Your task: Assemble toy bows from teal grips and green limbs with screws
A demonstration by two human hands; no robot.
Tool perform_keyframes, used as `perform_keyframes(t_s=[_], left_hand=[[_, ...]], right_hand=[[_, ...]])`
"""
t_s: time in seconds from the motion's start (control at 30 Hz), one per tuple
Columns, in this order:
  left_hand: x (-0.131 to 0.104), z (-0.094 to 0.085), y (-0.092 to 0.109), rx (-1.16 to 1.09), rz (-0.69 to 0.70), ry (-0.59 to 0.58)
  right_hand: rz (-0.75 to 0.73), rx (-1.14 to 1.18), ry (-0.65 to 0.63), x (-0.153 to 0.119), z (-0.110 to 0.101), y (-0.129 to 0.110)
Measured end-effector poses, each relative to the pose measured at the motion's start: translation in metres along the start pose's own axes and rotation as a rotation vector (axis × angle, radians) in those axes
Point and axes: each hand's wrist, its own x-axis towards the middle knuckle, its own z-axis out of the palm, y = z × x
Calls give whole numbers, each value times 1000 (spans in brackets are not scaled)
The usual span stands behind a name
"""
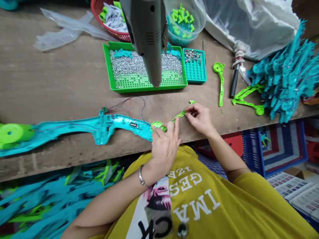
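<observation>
A long turquoise plastic toy bow half [82, 126] lies along the table's front edge, its hollow inner side facing up, with thin wires and a small spring-like metal part showing. At its right end sits a lime-green bow limb piece [157, 124] with a round hub. My left hand [163, 142] is bent over the joint, its fingers pressed onto the limb beside the hub; the fingertips partly hide what is under them. Farther along, my right hand [200, 118] pinches the same limb near its thin outer end, thumb against forefinger.
Overhead hangs a grey electric screwdriver [152, 43], tip above a green tray [149, 89] of screws. Behind are a red basket [96, 13] and a clear tub [171, 36]. Rightward lie a teal tray [196, 74], loose green limbs [220, 86], a black-handled tool [233, 83] and stacked turquoise parts [281, 73].
</observation>
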Motion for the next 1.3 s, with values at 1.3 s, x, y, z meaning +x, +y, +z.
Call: perform_keyframes(t_s=[1.3], left_hand=[[6,-9,2,-29,-9,-57]], right_hand=[[-292,-152,223,-8,7,11]])
